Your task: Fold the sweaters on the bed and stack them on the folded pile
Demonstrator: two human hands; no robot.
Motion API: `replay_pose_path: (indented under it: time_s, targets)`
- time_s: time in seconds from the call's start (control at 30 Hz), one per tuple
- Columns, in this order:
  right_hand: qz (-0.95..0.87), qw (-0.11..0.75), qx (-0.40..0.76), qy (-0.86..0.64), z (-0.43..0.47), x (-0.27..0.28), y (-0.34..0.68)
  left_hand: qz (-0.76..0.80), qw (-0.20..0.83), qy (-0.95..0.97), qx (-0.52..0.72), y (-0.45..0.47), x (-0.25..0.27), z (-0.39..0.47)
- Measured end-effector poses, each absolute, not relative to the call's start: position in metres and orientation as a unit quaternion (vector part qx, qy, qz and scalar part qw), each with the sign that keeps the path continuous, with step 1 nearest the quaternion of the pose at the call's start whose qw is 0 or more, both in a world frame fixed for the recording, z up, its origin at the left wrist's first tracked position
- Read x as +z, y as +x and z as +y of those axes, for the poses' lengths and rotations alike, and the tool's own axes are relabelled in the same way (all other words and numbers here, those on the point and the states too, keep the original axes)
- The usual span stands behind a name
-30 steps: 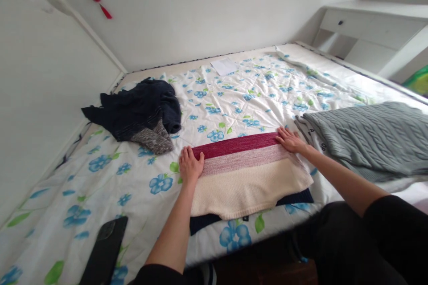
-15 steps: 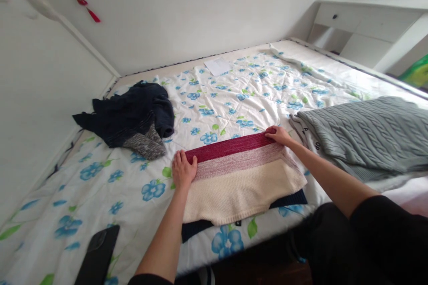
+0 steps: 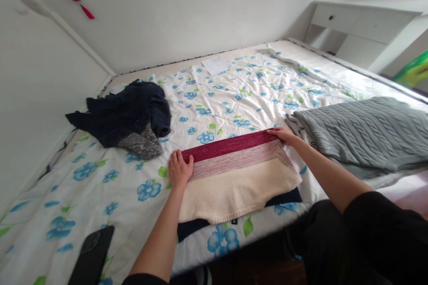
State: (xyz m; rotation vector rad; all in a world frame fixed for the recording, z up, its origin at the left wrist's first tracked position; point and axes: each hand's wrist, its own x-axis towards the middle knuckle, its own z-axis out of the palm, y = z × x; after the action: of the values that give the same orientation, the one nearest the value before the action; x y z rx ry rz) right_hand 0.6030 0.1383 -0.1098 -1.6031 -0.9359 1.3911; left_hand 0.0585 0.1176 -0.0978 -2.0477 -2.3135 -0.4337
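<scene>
Folding a knit garment on a bed, far-edge grip. At far left a dark crumpled garment (image 3: pixel 129 118) lies on the floral quilt (image 3: pixel 234 93), well apart from the work; a black phone (image 3: pixel 91 256) rests at the near left edge. The left hand (image 3: pixel 179 170) clasps the left end of the striped sweater (image 3: pixel 234 176), thumb on top of the crimson band and fingers curled round its edge. The sweater, crimson at its far edge and fading through pink to cream, lies flat near the near edge of the bed, on top of a dark folded garment (image 3: pixel 200 227) whose border shows beneath it. The right hand (image 3: pixel 283 135) pinches the right far corner of the same crimson band. Just beyond it lies a grey cable-knit garment (image 3: pixel 364 131), folded. Judged step: both far corners are gripped for a fold. The next move would call for lifting both corners together, level, and drawing the crimson edge toward the near hem.
</scene>
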Motion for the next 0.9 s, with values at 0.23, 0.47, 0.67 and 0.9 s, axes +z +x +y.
replay_pose_path:
  time_s: [0.23,0.47,0.67,0.9]
  targets:
    - [-0.260,0.416,0.607,-0.625,0.135,-0.097,0.597,-0.738,0.018,-0.659,-0.144,0.060,-0.097,0.117]
    - [-0.322,0.432,0.634,-0.554,0.123,-0.095,0.604,-0.736,0.018,-0.659,-0.153,0.060,-0.095,0.117]
    - [-0.357,0.450,0.560,-0.597,0.129,-0.107,0.600,-0.739,0.020,-0.656,-0.152,0.060,-0.096,0.118]
    - [-0.306,0.501,0.460,-0.666,0.138,-0.120,0.598,-0.740,0.015,-0.657,-0.144,0.060,-0.095,0.116]
